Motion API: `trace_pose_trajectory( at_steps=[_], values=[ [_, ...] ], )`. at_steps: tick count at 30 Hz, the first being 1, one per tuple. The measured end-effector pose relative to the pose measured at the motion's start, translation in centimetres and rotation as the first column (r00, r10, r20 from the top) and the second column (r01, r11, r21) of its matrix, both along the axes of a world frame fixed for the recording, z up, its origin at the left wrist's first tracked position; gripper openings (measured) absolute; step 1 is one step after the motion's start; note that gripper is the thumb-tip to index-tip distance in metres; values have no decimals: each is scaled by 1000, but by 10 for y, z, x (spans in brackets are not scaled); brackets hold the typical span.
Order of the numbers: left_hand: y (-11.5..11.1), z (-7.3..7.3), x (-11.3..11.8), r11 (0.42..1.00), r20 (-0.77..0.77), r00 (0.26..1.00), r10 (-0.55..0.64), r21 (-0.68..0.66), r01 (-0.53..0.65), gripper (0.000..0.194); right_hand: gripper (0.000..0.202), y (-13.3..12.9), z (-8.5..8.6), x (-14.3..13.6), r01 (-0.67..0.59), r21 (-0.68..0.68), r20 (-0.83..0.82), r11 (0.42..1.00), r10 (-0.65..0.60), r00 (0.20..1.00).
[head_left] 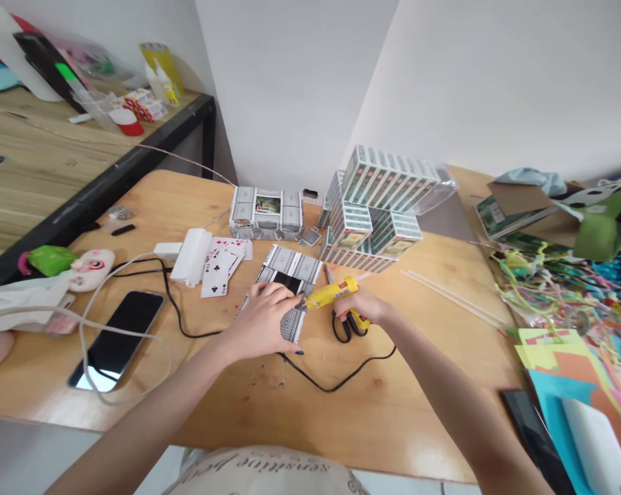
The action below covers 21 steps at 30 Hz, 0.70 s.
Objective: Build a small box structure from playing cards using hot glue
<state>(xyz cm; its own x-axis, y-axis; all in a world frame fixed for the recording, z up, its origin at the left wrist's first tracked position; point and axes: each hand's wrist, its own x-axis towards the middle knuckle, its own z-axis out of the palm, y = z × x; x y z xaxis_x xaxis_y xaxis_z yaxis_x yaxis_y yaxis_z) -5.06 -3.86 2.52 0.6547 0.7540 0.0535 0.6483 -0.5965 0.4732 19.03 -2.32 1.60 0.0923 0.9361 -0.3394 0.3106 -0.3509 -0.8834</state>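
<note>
My right hand [360, 307] grips a yellow hot glue gun [331, 294], its nozzle pointing left at the near right edge of a box built from grey-patterned playing cards [292, 265]. Across that card box lies my left hand [267, 320], fingers curled over its top and thumb at its lower right side, steadying it on the table. A dark opening shows in the box's middle, partly behind my fingers. Scissors with black handles [342, 328] lie just under the glue gun. Behind stands another card-covered box [267, 213] with a picture in its central opening.
Stacked card packs [372, 206] stand at the back right. Loose playing cards [219, 268], a white box [192, 256] and a phone [117, 340] lie to the left. A black cord [331, 390] runs along the front. White glue sticks [452, 299], coloured paper [562, 371] and tangled yarn [537, 275] are on the right.
</note>
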Motion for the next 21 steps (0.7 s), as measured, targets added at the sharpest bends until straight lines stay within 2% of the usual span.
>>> trace_pose_trajectory(
  at_steps=[4,9,21],
  values=[
    [0,0,0,1000,-3,1000,-2,7,2,78,16,2,5,-1,-172,-156,-30,973,169,985],
    [0,0,-1,1000,-3,1000,-8,3,8,79,15,3,10,-2,-278,-269,-50,922,275,960],
    [0,-2,-1,1000,-10,1000,-12,14,12,84,16,0,16,8,-422,-334,-101,843,413,905]
  ],
)
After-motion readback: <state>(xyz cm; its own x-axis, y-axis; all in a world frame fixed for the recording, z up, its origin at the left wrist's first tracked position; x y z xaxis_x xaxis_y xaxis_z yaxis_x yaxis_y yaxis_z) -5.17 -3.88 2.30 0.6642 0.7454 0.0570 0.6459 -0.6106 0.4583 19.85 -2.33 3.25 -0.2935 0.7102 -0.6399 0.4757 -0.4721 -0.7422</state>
